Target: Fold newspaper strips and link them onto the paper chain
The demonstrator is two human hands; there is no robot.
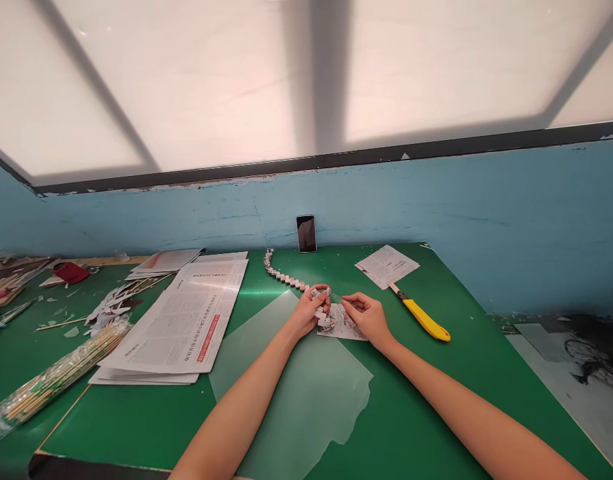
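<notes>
Beyond the left hand [306, 315] clamped on it trails a paper chain [288, 279], right hand [370, 320] pinched together alongside.

And here's the folded paper chain [287, 279], pale with brownish patches, zigzagging across the table [346, 267], near end bunched in the left hand [305, 316]!

The chain [287, 279] is white and tan, the cutter [426, 321] yellow, the tabletop [466, 363] green.

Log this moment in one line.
left hand: holding paper chain; right hand: near it; knife: on table; phone: against wall
</notes>
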